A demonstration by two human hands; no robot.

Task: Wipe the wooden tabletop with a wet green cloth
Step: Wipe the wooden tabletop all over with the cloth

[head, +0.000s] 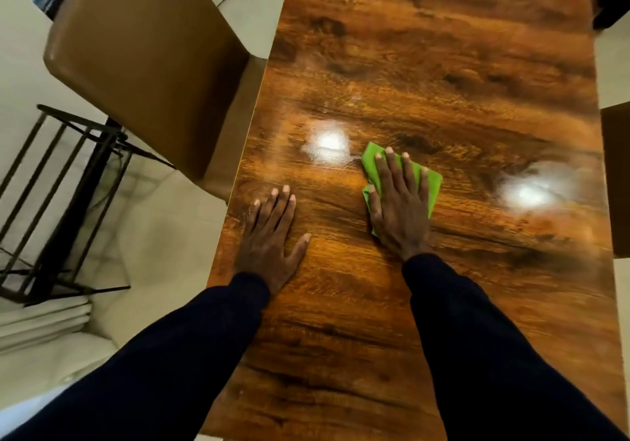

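Two hands are lying flat on the wooden tabletop [426, 65], and only one is doing the work. The right hand [399, 208] is pressing down on the green cloth [370, 159] with fingers straight and spread. Nothing is curling round the fabric, so the cloth is being held by palm pressure alone. It is sitting folded on the wood under that hand, its edges showing past the fingertips and thumb. Left of the cloth, the left hand [269, 236] is resting open on bare wood, holding nothing and apparently bracing the body. Just left of the cloth a bright light reflection [329, 144] is glaring off a hazy patch, and well to the right of the cloth a second reflection [531, 191] is doing the same. Whether that haze is moisture or residue I cannot tell.

The main risk, as I am judging it, is coming from the loose hold: with no fingers gripping, a quick stroke could be leaving the cloth behind or bunching it, and the palm would be skidding on wet wood. The surface far beyond the cloth may be getting missed if strokes are running short. Far left of the cloth a tan chair [146, 48] is standing tight against the table edge — a wide sweep that way could be knocking knuckles into it
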